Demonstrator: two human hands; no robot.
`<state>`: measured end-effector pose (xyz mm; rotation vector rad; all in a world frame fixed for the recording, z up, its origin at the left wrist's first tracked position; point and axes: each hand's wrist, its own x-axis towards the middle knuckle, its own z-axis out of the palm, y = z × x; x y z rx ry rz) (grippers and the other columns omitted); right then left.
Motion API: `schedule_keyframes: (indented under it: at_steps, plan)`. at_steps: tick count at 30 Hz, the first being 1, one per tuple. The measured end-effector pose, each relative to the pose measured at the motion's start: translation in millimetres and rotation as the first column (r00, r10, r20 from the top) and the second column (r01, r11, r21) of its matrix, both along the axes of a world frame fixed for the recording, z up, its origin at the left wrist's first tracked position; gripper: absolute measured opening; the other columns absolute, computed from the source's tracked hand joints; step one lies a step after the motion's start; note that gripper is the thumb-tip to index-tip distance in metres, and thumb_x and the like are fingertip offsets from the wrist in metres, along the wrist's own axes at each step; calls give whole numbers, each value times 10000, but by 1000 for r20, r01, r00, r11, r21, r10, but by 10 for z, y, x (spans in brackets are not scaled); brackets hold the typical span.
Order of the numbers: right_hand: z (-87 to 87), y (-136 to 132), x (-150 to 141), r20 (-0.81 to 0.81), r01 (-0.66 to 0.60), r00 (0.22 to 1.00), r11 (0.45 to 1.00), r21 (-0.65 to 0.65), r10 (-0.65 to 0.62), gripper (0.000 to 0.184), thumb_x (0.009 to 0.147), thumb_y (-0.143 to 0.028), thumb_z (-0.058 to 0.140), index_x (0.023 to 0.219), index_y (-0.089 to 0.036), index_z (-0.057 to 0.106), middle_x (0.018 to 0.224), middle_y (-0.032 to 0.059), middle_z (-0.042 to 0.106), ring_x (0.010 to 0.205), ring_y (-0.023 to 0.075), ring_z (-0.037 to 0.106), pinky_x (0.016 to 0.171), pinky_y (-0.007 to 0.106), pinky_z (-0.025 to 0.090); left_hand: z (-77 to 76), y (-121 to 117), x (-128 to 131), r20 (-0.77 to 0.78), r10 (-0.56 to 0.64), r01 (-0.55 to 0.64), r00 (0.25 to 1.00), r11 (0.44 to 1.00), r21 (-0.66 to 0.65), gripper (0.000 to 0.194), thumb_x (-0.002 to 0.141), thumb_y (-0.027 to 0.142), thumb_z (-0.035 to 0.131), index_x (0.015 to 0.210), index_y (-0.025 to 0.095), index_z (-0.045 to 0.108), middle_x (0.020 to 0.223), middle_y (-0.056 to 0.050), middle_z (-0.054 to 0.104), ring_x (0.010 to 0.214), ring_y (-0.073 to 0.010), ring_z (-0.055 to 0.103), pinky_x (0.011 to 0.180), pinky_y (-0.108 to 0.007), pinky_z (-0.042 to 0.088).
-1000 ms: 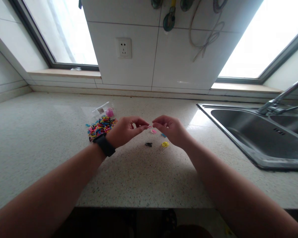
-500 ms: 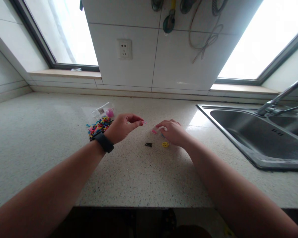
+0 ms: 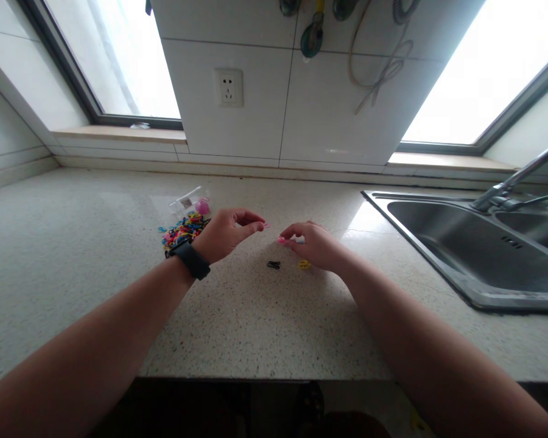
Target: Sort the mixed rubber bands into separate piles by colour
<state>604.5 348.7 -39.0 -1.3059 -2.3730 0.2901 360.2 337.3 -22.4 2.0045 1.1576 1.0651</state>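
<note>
- Pinching a pink band (image 3: pixel 267 225) beyond the black bands (image 3: pixel 274 265), your left hand (image 3: pixel 226 235)'s fingers are closed.
- Your right hand (image 3: pixel 317 244) touches the pink cluster (image 3: pixel 281 240), also beyond; can't tell if its fingers grip.
- Yellow bands (image 3: pixel 304 264) sit right, mixed pile (image 3: pixel 185 230) left.

"What's behind the counter (image 3: pixel 256 334)?"

"A wall (image 3: pixel 237 137) of big white tiles with thin dark joints, and a white socket (image 3: pixel 229 88) in it."

"Where's the light from?"

"A left window (image 3: pixel 114 61) and a right window (image 3: pixel 488 79), dark-framed, both glaring white."

"And the counter itself?"

"Pale and speckled, with a steel sink (image 3: pixel 520 300) and chrome faucet (image 3: pixel 514 179) at the right. A looped cord (image 3: pixel 352 61) hangs against the wall."

"The floor (image 3: pixel 360 396)?"

"Mostly in deep shadow."
</note>
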Motion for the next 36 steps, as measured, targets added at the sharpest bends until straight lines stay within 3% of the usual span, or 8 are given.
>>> schedule_keyframes:
  at_steps: [7, 20, 25, 28, 32, 36]
  plan:
    - [-48, 20, -102, 151, 107, 981, 989, 104, -122, 239, 920, -441, 632, 1009, -264, 766, 991, 69, 740, 995, 278, 612, 886, 419, 397, -11, -10, 15, -21, 13, -13, 1000, 1000, 10, 249, 877, 381, 690, 995, 176, 769, 924, -70, 783, 803, -180, 676, 755, -323, 532]
    - [-49, 77, -87, 183, 90, 977, 990, 111, -110, 184, 933, -391, 643, 985, -287, 786, 961, 50, 762, 981, 274, 620, 848, 405, 401, -10, -10, 6, -40, 6, -5, 999, 1000, 25, 216, 886, 355, 685, 994, 188, 771, 929, -59, 783, 791, -168, 668, 757, -310, 529]
    - [-15, 89, -53, 113, 90, 988, 990, 105, -102, 206, 931, -384, 645, 1025, -256, 777, 998, 59, 772, 962, 258, 637, 862, 391, 426, -4, -11, 8, -21, 3, -3, 1000, 1000, -8, 214, 880, 349, 694, 992, 184, 771, 916, -56, 780, 810, -166, 658, 776, -310, 515]
    - [12, 94, -13, 33, 111, 993, 986, 121, -116, 188, 944, -325, 616, 1003, -242, 774, 987, 57, 773, 883, 228, 645, 808, 362, 446, 12, -19, 18, 21, 13, -12, 1000, 999, -48, 220, 865, 349, 709, 983, 175, 776, 888, -57, 772, 737, -149, 622, 693, -287, 492]
    - [24, 97, 22, -57, 147, 989, 977, 153, -139, 179, 941, -314, 609, 971, -231, 764, 953, 47, 767, 822, 209, 641, 747, 336, 451, 30, -33, 37, 124, 13, 4, 992, 991, -137, 238, 835, 366, 733, 968, 175, 785, 816, -47, 742, 595, -113, 511, 543, -245, 404]
    - [15, 98, 22, -77, 141, 989, 977, 162, -130, 166, 933, -310, 613, 939, -228, 757, 926, 42, 760, 808, 202, 639, 744, 332, 452, 52, -64, 66, 247, 4, 50, 969, 976, -211, 261, 789, 387, 788, 943, 176, 796, 817, -50, 734, 609, -103, 489, 550, -231, 393]
